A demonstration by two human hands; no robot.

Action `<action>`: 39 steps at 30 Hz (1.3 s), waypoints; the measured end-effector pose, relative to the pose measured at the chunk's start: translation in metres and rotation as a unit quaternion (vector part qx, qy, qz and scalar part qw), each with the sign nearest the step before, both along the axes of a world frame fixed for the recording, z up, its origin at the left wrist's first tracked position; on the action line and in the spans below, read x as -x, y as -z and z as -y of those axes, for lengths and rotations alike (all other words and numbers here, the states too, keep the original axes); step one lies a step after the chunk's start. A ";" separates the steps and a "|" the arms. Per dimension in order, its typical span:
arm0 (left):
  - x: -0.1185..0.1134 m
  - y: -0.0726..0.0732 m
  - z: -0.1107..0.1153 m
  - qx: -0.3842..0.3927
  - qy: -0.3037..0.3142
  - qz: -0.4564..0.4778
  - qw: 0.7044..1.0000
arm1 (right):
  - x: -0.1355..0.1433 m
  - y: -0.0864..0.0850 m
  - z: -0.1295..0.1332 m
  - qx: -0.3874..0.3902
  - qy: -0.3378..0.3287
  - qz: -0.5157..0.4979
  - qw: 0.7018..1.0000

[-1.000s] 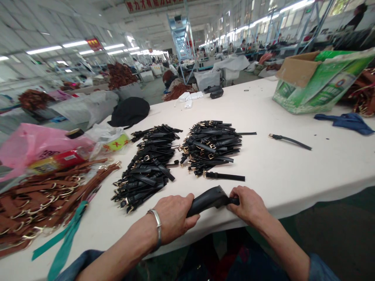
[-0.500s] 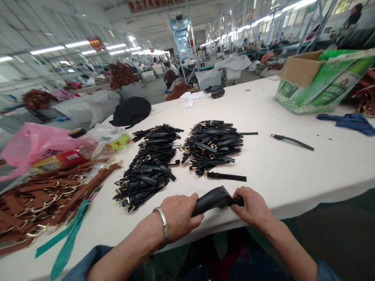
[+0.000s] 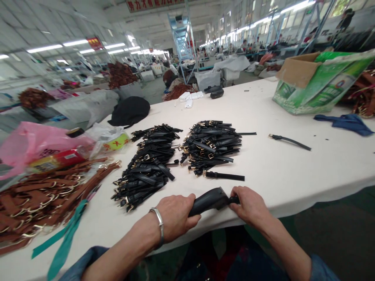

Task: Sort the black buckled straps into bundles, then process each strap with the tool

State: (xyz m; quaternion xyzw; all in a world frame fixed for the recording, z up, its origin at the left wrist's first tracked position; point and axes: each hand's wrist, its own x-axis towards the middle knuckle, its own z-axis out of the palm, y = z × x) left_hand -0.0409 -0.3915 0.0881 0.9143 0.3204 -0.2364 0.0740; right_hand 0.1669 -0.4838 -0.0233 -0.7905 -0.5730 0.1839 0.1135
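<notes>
My left hand (image 3: 175, 216), with a silver bangle at the wrist, is wrapped round a black handheld tool (image 3: 208, 201) shaped like a hair clipper. The tool's wide head points right, over the table's front edge. My right hand (image 3: 250, 203) pinches a short black piece, apparently a strap (image 3: 234, 200), against or very close to that head; most of it is hidden by the fingers. Just beyond the tool lies a single black buckle strap (image 3: 225, 176). Two heaps of such straps, a left heap (image 3: 149, 164) and a right heap (image 3: 212, 144), lie farther back.
Brown straps with gold rings (image 3: 38, 199) and a teal ribbon (image 3: 66, 242) lie at left, near a pink bag (image 3: 43, 140). A black cap (image 3: 130, 111) lies behind. To the right are another black strap (image 3: 290, 141), a green carton (image 3: 310, 88) and a blue cloth (image 3: 345, 123).
Both hands, the clipper-shaped tool and the strap have hardly moved relative to each other. The whole view has shifted slightly, with the things appearing a little farther left.
</notes>
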 end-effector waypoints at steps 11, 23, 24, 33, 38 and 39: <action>0.016 0.015 -0.006 0.029 -0.091 0.055 0.994 | 0.012 -0.013 -0.007 0.026 -0.052 0.059 0.997; 0.040 -0.015 -0.007 0.056 -0.126 0.007 0.990 | 0.005 0.030 0.006 -0.250 -0.135 -0.042 0.958; 0.042 -0.014 -0.005 0.064 -0.133 0.010 0.989 | 0.003 0.032 0.007 -0.256 -0.147 -0.048 0.954; 0.066 -0.015 0.005 0.083 -0.168 0.036 0.982 | -0.006 0.047 0.021 -0.339 -0.207 -0.082 0.914; 0.064 -0.014 0.014 0.105 -0.168 0.000 0.980 | -0.003 0.047 0.023 -0.344 -0.194 -0.095 0.914; 0.062 -0.014 0.016 0.105 -0.170 0.000 0.980 | -0.003 0.045 0.022 -0.344 -0.195 -0.095 0.914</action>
